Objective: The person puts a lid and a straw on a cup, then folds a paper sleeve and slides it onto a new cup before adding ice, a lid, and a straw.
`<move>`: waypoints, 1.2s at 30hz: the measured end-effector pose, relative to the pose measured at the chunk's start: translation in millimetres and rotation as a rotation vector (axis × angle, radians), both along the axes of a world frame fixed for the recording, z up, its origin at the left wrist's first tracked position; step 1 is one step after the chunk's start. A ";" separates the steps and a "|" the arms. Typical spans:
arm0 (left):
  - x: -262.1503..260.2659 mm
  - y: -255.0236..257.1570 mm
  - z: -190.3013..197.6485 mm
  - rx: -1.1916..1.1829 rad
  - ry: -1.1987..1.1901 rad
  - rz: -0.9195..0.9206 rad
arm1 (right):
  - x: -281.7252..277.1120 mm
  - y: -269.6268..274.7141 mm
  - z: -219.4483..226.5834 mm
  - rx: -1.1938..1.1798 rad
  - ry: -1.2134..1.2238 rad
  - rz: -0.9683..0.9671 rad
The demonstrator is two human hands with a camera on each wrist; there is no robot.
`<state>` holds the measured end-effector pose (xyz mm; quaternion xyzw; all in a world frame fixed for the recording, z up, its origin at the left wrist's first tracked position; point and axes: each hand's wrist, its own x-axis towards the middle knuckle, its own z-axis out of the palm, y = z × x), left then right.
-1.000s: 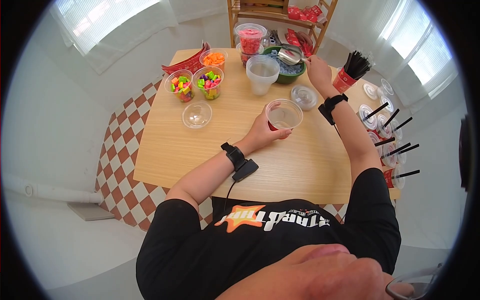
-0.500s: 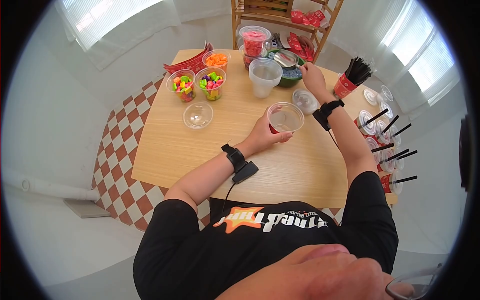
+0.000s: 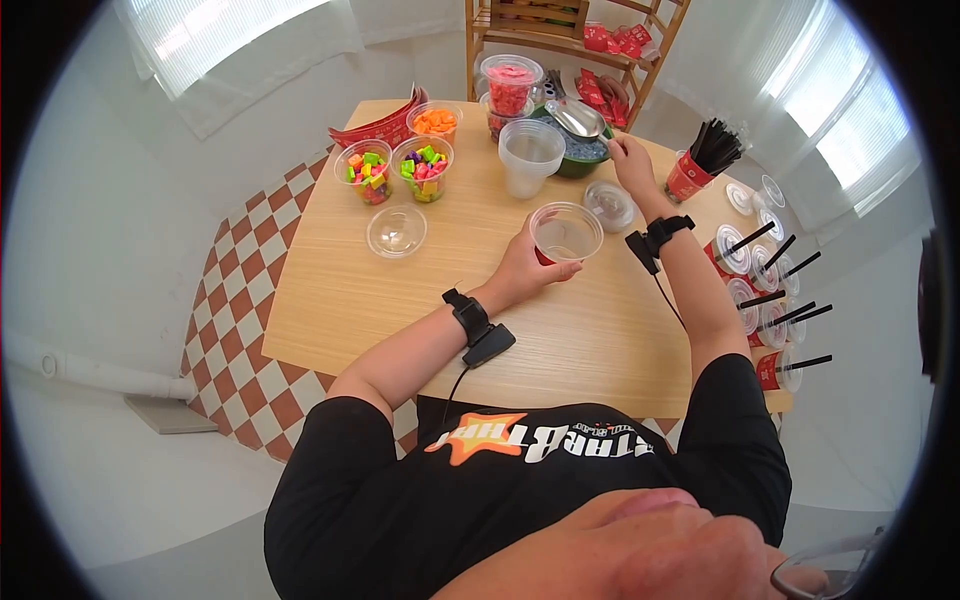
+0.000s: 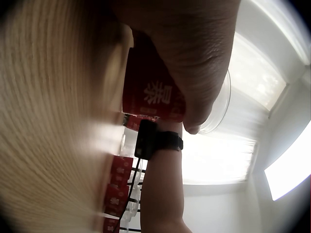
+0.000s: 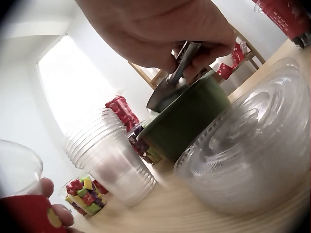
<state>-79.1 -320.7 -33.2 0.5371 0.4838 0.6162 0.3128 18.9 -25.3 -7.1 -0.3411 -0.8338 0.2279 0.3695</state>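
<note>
My left hand (image 3: 525,266) grips a clear plastic cup (image 3: 567,232) in a red sleeve, upright with its mouth up. Fingers and thumb wrap the red sleeve (image 4: 150,92), seen close in the left wrist view. My right hand (image 3: 637,172) holds a metal scoop (image 3: 576,118) by its handle, fingers curled round it. The scoop's head is at the green bowl (image 3: 590,167), tilted within its rim in the right wrist view. Bluish translucent pieces lie in the bowl, partly hidden by the scoop. Between the cup and bowl stands a stack of clear cups (image 3: 530,158).
A stack of clear lids (image 3: 608,206) sits beside the bowl, and a single lid (image 3: 397,232) lies left. Cups of coloured pieces (image 3: 423,170) stand at the far left. Black straws (image 3: 714,147) fill a red holder; lidded cups (image 3: 733,250) line the right edge.
The scoop has shifted and turned over the green bowl, its shiny face now broader in view. My right hand moved slightly with it. My left hand still holds the cup in nearly the same place.
</note>
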 end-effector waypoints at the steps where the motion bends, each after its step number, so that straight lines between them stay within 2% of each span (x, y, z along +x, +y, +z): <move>1: -0.3 1.5 -2.3 0.001 -0.004 0.001 | 6.9 -2.3 1.9 0.000 0.004 0.000; 5: -0.7 2.5 -5.3 -0.013 -0.013 0.050 | 48.9 -27.4 20.7 -0.008 0.008 0.035; 7: -1.1 2.9 -7.0 -0.012 -0.001 0.071 | 74.5 -58.8 40.5 0.013 0.070 0.049; 12: -0.2 1.8 -4.2 -0.006 -0.057 0.057 | 130.7 -135.0 85.0 0.068 0.026 0.122; 14: 1.2 -1.1 -0.7 -0.025 -0.073 0.053 | 142.0 -154.3 95.7 0.435 -0.110 0.158; 16: 1.1 -0.2 -1.5 -0.036 -0.076 0.044 | 146.4 -156.9 95.3 0.421 -0.099 0.149; 18: 0.8 2.6 -4.6 0.000 -0.072 0.012 | 148.4 -155.5 94.5 0.417 -0.083 0.138; 20: 0.4 3.0 -6.4 0.011 -0.046 0.022 | 142.9 -143.6 87.7 0.104 0.027 0.013; 24: 0.2 0.4 -1.6 0.063 0.075 0.029 | 119.2 -83.1 61.3 0.095 0.024 0.030; 26: 0.9 -0.9 -0.4 0.073 0.105 0.029 | 97.6 -60.6 54.8 -0.179 0.079 0.067; 27: 0.9 -1.0 -0.3 0.086 0.136 0.028 | 86.0 -50.3 53.2 -0.180 0.079 0.069; 29: 0.9 -1.1 -0.3 0.074 0.139 0.016 | 62.9 -32.8 50.3 -0.352 0.016 0.071; 33: 0.3 1.0 -4.1 0.055 0.159 -0.007 | 27.3 -18.8 39.1 -0.404 -0.008 0.092; 36: 0.2 0.8 -3.5 0.040 0.158 -0.013 | 16.3 -20.9 28.3 -0.445 0.092 0.142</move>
